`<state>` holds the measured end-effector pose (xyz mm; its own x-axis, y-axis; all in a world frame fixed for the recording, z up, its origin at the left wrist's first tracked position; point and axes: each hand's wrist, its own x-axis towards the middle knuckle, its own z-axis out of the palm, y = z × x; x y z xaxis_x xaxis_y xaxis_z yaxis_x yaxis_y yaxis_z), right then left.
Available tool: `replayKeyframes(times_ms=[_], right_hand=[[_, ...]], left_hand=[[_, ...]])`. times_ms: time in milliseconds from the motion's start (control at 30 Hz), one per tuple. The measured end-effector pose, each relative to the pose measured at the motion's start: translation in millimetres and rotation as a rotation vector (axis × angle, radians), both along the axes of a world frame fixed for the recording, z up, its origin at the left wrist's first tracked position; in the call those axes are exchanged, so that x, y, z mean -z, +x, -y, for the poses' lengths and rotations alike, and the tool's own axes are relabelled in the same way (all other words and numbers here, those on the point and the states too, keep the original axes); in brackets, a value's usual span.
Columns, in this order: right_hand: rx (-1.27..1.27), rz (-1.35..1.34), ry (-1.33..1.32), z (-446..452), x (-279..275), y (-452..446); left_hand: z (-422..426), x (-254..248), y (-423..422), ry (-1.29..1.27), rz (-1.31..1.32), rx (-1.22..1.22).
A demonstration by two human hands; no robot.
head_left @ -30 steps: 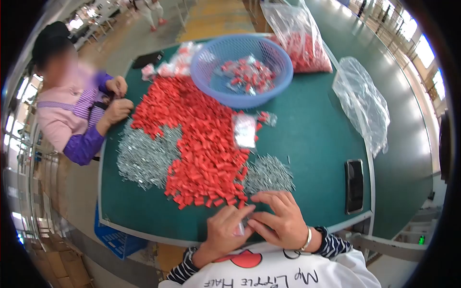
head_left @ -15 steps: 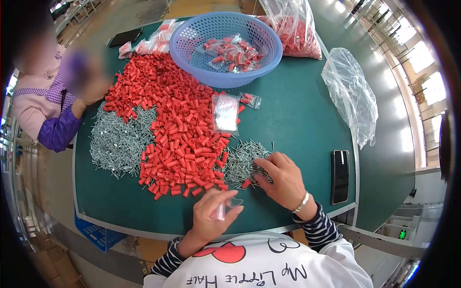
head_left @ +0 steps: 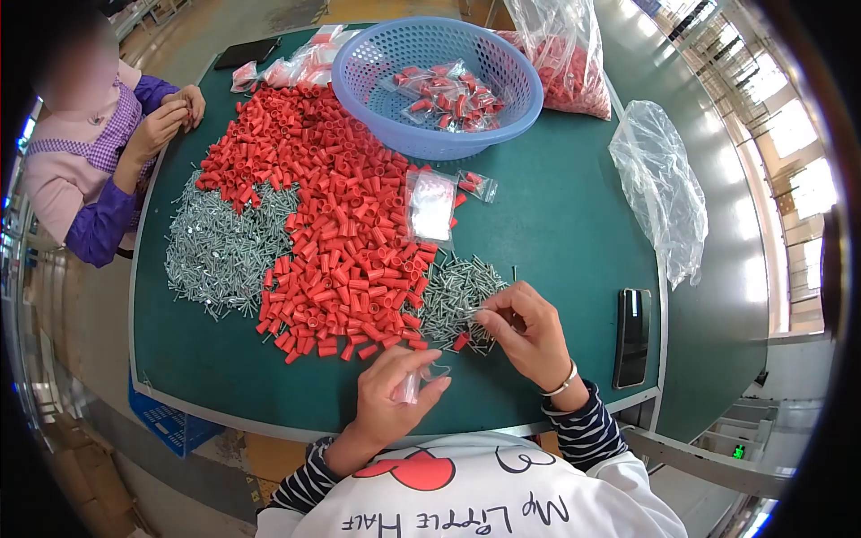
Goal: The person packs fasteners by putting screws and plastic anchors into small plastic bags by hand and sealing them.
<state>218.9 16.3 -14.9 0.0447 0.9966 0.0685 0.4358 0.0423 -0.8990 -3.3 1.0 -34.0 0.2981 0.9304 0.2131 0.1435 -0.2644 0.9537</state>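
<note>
My left hand (head_left: pixel 392 392) holds a small clear plastic bag (head_left: pixel 410 387) between thumb and fingers, its mouth spread, in front of the red caps (head_left: pixel 359 260). At the right edge of the small screw pile (head_left: pixel 457 296), my right hand (head_left: pixel 529 334) has thumb and forefinger pinched together; what is between them is too small to name. One red cap (head_left: pixel 461 341) lies among the screws near it. A stack of flat clear bags (head_left: pixel 431 208) rests beside the caps, and a filled bag (head_left: pixel 477 186) lies to its right.
A blue basket (head_left: pixel 377 108) holds filled bags. Behind it stands a large bag of red caps (head_left: pixel 569 76). A larger screw pile (head_left: pixel 220 255) lies at left, near a co-worker's hands (head_left: pixel 170 121). An empty plastic bag (head_left: pixel 659 188) and a phone (head_left: pixel 632 339) lie at right.
My right hand first left the small bag for the screw pile, and its fingers have now closed to a pinch. My left hand kept the bag. The co-worker's hands have come together.
</note>
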Motion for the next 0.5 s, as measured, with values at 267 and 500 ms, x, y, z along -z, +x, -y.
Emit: replayKeyframes(times_ms=[267,500], right_hand=[[0.043,-0.619,-0.344,4,-15,3],[0.046,-0.398,-0.183,6,-18,11]], left_hand=[[0,2,1,0.016,-0.008,-0.008],[1,3,0,0.025,-0.009,-0.023]])
